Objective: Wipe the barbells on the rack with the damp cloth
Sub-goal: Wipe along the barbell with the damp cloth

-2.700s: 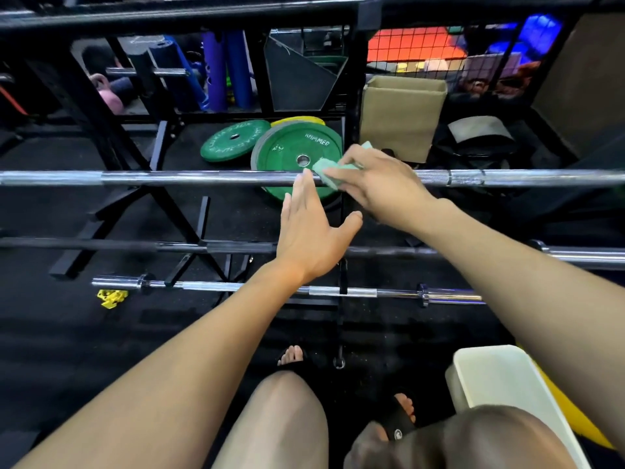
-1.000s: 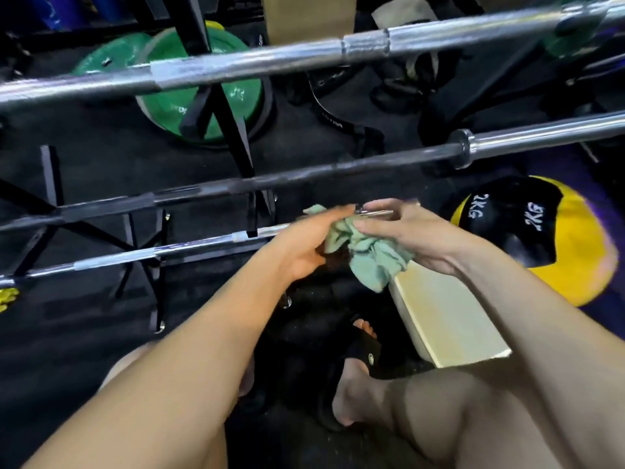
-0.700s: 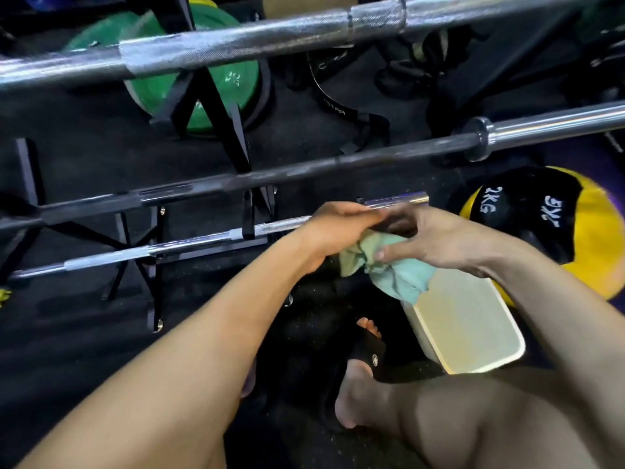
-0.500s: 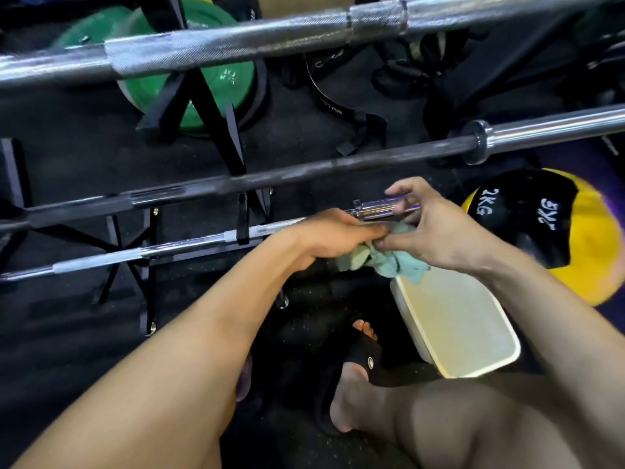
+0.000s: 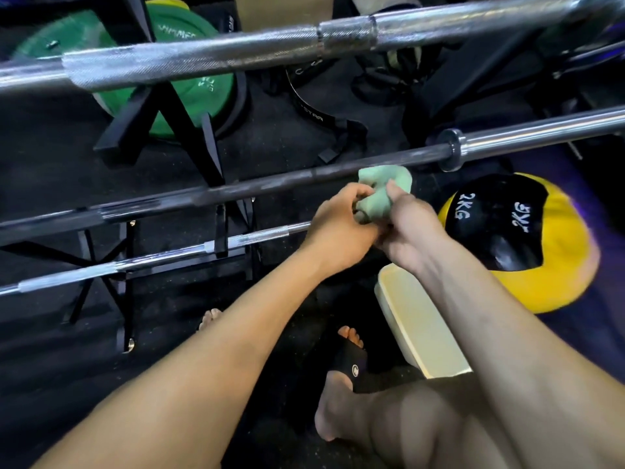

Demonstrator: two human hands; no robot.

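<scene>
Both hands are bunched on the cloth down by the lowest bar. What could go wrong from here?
1. The green cloth is wadded between the left hand and right hand; wiped like that, it may only touch part of the lowest barbell.
2. The white tub sits right under the right forearm, so a pull back could knock it.
3. The dark middle barbell crosses just above the knuckles and could be bumped on lifting.

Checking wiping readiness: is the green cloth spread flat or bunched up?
Bunched: the green cloth is crumpled between the left hand and right hand, which both grip it.
</scene>
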